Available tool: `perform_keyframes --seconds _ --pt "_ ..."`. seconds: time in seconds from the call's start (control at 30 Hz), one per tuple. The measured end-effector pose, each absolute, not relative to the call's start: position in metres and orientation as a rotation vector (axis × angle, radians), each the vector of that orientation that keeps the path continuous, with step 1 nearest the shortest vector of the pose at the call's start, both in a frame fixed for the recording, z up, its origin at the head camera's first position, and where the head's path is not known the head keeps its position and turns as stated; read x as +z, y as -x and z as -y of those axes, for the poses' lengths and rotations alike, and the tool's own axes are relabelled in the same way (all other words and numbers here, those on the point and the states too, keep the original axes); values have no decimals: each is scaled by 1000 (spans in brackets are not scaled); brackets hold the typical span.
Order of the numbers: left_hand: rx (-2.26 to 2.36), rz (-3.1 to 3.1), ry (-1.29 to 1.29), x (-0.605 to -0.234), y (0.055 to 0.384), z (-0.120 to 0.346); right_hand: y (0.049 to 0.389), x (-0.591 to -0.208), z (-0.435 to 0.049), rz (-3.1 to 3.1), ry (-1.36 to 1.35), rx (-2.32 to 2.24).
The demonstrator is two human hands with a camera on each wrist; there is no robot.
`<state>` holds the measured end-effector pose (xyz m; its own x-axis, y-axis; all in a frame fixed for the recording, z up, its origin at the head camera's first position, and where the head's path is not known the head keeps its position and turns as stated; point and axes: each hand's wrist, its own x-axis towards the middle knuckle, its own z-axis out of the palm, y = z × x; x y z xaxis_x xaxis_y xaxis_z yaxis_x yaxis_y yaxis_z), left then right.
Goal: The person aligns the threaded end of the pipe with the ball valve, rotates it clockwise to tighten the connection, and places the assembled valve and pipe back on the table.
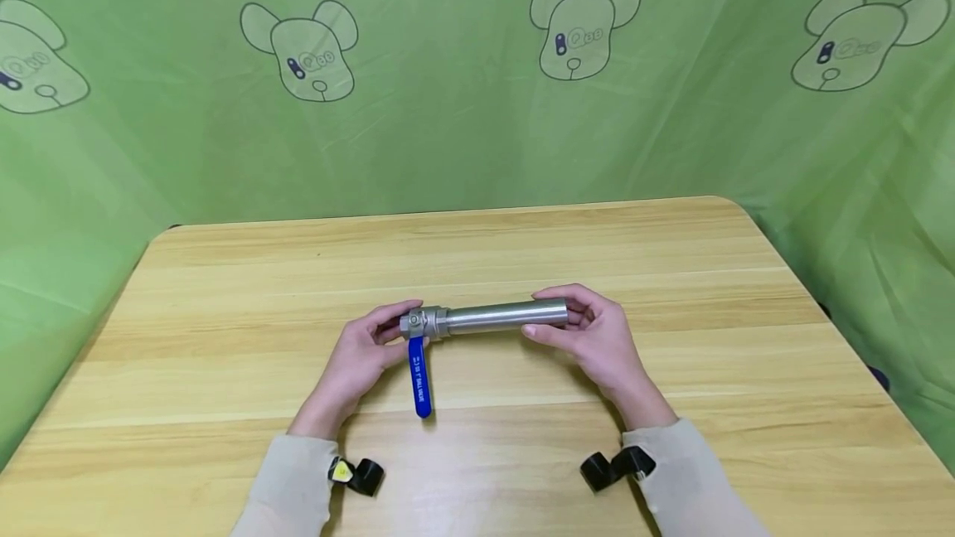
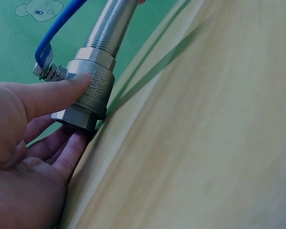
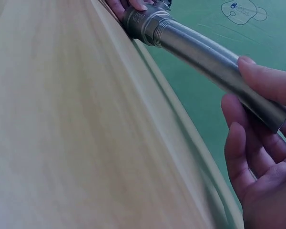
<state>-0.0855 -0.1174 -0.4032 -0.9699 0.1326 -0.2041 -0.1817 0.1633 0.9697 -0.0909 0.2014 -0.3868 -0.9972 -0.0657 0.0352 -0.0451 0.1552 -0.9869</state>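
1. The left hand [image 1: 360, 361] is clamped on a steel valve [image 1: 424, 323], its thumb against the body marked "1000 WOG".
2. The right hand [image 1: 603, 343] is clamped on a steel pipe [image 1: 492, 318] near its 3 o'clock end, thumb on the 6 o'clock side, index finger on the 12 o'clock side.
3. Valve and pipe are joined, some threads showing, and lie over the middle of the counter [image 1: 492, 462].
4. A blue lever [image 1: 419, 379] points from the valve toward 6 o'clock.
5. Green fabric [image 1: 448, 147] hangs at 12 o'clock, beyond the counter.
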Motion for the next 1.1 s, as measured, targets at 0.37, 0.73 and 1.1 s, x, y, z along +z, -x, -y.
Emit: perform_keyframes --seconds 0.37,0.73,1.1 --pt "1894 -2198 55 -403 86 117 91 -387 -200 -2361 55 -1996" --pt "1883 -2204 63 -403 86 116 89 -384 -198 -2326 -10 -1988" --pt "1884 -2209 46 -403 87 116 91 -386 -197 -2371 -42 -1932"
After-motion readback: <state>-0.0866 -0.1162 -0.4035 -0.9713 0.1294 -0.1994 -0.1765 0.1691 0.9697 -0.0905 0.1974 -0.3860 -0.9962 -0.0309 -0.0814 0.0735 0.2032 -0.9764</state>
